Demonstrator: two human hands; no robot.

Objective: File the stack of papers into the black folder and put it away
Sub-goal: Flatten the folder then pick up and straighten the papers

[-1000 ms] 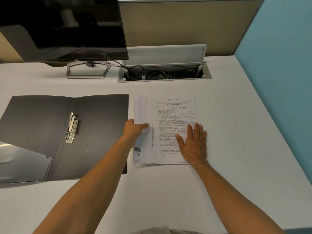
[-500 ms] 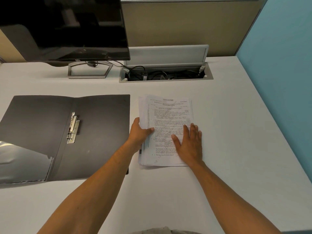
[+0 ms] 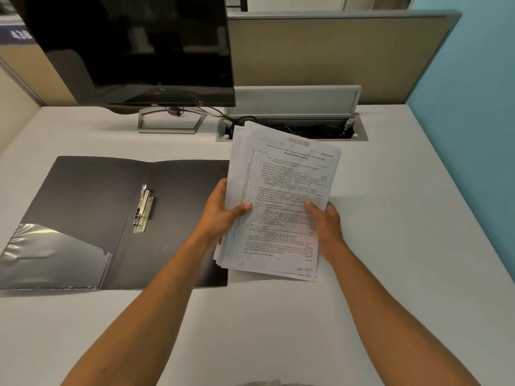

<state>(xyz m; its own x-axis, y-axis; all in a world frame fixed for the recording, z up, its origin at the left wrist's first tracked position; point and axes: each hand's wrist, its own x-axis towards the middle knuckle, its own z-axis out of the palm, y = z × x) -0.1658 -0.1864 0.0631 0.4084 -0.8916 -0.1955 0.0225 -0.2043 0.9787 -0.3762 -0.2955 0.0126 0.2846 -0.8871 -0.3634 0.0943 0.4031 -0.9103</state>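
The stack of printed papers (image 3: 281,179) is lifted off the desk and tilted, its sheets slightly fanned. My left hand (image 3: 223,213) grips its left edge, thumb on top. My right hand (image 3: 324,221) holds the right edge, thumb on the top sheet and fingers underneath. The black folder (image 3: 92,196) lies open flat on the desk to the left of the papers, with a metal clip (image 3: 143,208) along its spine and a clear pocket (image 3: 53,254) in its lower left corner. The stack's lower left corner overlaps the folder's right edge.
A dark monitor (image 3: 133,48) on a silver stand (image 3: 171,122) is at the back left. Behind the papers, an open cable tray (image 3: 328,132) with its lid raised is set into the white desk (image 3: 404,218). A beige partition and a blue wall bound the desk at back and right.
The papers lay flat on the desk under both hands; now both hands have gripped the edges and raised the stack off the desk, tilted toward me.
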